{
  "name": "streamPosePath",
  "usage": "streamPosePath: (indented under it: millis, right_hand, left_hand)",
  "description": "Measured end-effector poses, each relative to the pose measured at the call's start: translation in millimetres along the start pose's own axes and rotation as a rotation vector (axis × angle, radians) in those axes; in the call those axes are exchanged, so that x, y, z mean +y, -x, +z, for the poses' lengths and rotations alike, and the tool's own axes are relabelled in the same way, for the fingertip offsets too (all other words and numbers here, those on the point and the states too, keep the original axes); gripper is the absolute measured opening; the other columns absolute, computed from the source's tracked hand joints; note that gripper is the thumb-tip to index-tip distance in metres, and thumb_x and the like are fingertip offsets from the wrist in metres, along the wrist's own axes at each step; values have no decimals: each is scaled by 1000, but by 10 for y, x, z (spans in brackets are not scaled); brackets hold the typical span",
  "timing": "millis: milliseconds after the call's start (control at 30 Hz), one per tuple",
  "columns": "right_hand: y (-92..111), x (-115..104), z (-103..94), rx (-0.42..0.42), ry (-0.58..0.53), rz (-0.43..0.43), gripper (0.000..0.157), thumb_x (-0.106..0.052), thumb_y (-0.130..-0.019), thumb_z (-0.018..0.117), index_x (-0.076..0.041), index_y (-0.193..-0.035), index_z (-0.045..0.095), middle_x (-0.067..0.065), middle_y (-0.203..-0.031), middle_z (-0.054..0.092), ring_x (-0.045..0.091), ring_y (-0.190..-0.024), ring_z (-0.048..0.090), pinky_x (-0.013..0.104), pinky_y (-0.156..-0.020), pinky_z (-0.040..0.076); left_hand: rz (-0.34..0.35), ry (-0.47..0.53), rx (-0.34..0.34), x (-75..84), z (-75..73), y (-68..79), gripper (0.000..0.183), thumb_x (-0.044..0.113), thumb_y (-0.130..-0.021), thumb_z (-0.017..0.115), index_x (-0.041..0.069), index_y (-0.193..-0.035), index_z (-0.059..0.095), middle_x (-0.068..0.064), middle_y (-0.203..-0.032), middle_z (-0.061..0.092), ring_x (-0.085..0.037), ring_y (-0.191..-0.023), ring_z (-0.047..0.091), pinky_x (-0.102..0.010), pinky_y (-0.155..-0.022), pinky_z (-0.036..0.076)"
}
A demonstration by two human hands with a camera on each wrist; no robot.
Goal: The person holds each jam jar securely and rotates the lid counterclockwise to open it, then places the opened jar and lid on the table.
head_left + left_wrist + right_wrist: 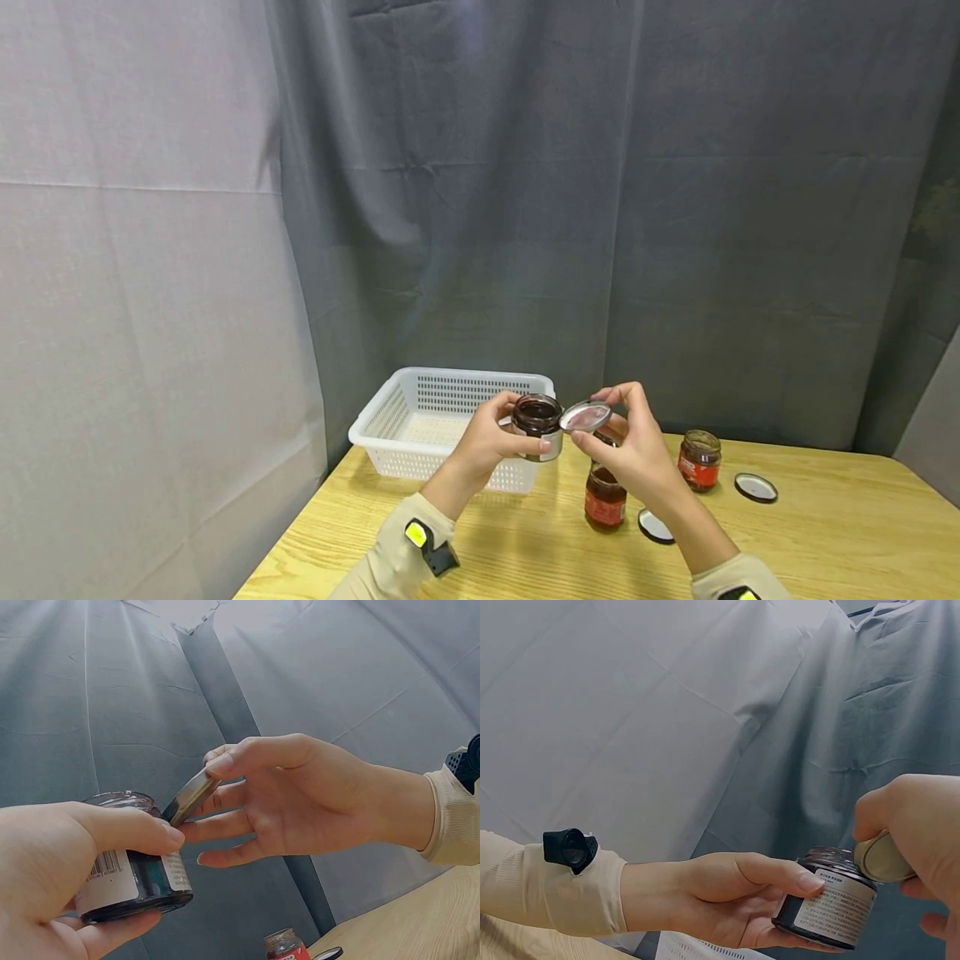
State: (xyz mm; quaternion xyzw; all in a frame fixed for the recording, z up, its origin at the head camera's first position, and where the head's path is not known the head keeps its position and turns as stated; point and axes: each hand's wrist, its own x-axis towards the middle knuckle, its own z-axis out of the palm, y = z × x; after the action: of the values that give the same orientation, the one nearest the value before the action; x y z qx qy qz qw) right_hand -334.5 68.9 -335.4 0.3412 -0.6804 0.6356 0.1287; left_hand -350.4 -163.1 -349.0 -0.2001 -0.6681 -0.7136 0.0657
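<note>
My left hand (480, 442) grips a lidless glass jar (536, 427) with dark contents, its thumb across the white label. The jar is held above the table, in front of the basket's right side. My right hand (643, 454) pinches a round metal lid (585, 416) between thumb and fingers. That lid is tilted, its pale inside turned up toward the head view, and its edge is right at the jar's rim. In the left wrist view the lid (190, 798) slants up from the jar's mouth. The right wrist view shows printed text on the jar's label (832, 906).
A white perforated basket (390, 460) stands at the back left of the wooden table (832, 542). Two lidless jars with red labels, one nearer (604, 507) and one farther right (699, 468), stand beside loose lids (756, 488). Grey curtains (465, 208) hang behind.
</note>
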Motion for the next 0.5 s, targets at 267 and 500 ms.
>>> streamPosePath:
  millis: [267, 500]
  right_hand:
    - [5, -20, -14, 5, 0, 41, 53, 0, -91, 77, 0, -118, 31, 16, -135, 45, 19, -110, 67, 36, -70, 61]
    - [2, -7, -18, 9, -7, 38, 53, 0, -91, 78, 0, -117, 32, 16, -137, 46, 21, -113, 67, 35, -69, 61]
  left_hand:
    - [1, 0, -2, 3, -8, 0, 53, -8, -70, 86, 0, -118, 64, -15, -116, 62, -21, -87, 70, -36, -70, 61]
    - [-8, 7, -6, -3, -16, 3, 53, -8, -71, 86, 0, -119, 63, -15, -116, 61, -21, -88, 70, -36, -71, 61]
